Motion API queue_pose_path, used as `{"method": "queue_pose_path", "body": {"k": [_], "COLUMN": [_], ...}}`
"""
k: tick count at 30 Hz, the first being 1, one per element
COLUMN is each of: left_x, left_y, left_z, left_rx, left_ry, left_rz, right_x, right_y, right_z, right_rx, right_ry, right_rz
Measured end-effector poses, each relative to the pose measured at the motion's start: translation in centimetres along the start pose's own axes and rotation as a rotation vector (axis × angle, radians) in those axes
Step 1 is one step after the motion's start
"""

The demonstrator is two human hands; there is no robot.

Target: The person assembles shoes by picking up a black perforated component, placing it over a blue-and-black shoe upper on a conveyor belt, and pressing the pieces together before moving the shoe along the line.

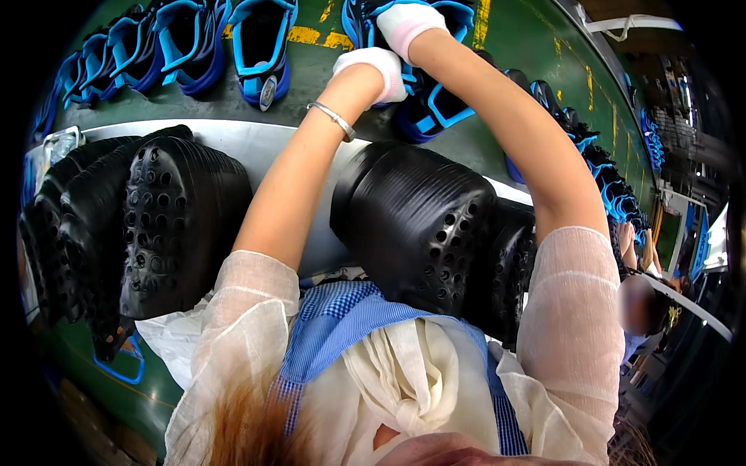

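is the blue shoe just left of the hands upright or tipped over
Upright: the blue shoe stands on the green surface, its light-blue-edged opening facing up and its dark inside in view.

The left hand in a white glove (373,73) lies just nearer and left of the right hand in a white glove (410,28), both at the blue-and-black shoe (357,25) far in the middle, on the flat green surface (315,84). Left of them stands a dark-blue shoe with light-blue rim (261,84); farther left, a row of similar blue shoes (190,70). Another blue-and-black shoe (427,124) lies nearer, beneath the right forearm. A long pale-grey ledge (289,138) runs along the near side of the green surface. At the ledge, rounded black perforated pieces lie left (183,217) and right (420,206) of the left forearm. A co-worker (636,307) is at the far right.
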State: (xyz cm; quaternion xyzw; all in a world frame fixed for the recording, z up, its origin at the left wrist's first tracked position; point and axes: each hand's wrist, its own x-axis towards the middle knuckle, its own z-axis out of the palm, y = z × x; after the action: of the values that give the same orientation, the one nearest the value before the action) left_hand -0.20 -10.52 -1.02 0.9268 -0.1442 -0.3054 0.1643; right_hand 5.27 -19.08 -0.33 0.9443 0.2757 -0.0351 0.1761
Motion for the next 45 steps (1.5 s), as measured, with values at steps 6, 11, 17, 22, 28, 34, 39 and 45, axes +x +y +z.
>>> {"method": "queue_pose_path", "body": {"k": [6, 11, 17, 22, 28, 34, 39, 45], "left_x": [0.1, -1.5, -5.2, -3.4, 2.0, 0.0, -1.5, -3.5], "left_y": [-1.1, -3.1, -2.1, 1.6, 2.4, 3.6, 3.2, 4.2], "left_z": [1.8, 1.0, -0.7, -0.8, 1.1, -2.7, -2.5, 0.1], "left_rx": [-0.043, -0.056, 0.258, 0.072, -0.059, -0.119, -0.16, -0.236], "left_ry": [0.137, 0.302, 0.469, 0.708, 0.524, 0.491, 0.498, 0.226], "left_rz": [-0.015, 0.003, 0.007, 0.383, 0.368, 0.413, 0.417, 0.347], "right_x": [-4.8, -11.2, -15.0, -17.6, -20.7, -23.4, -27.2, -30.8], "right_y": [0.9, 1.3, 3.4, 6.8, 11.7, 9.1, 3.2, -3.1], "right_z": [-5.1, -6.0, -2.5, -1.4, 1.7, -3.8, -12.7, -15.7], "right_rx": [0.454, 0.269, 0.34, 0.224, 0.228, 0.492, 0.695, 0.462], "right_ry": [-0.328, -0.411, -0.421, -0.475, -0.24, -0.098, 0.099, -0.083], "right_rz": [0.054, -0.072, -0.018, 0.02, 0.046, 0.143, -0.106, -0.296]}}
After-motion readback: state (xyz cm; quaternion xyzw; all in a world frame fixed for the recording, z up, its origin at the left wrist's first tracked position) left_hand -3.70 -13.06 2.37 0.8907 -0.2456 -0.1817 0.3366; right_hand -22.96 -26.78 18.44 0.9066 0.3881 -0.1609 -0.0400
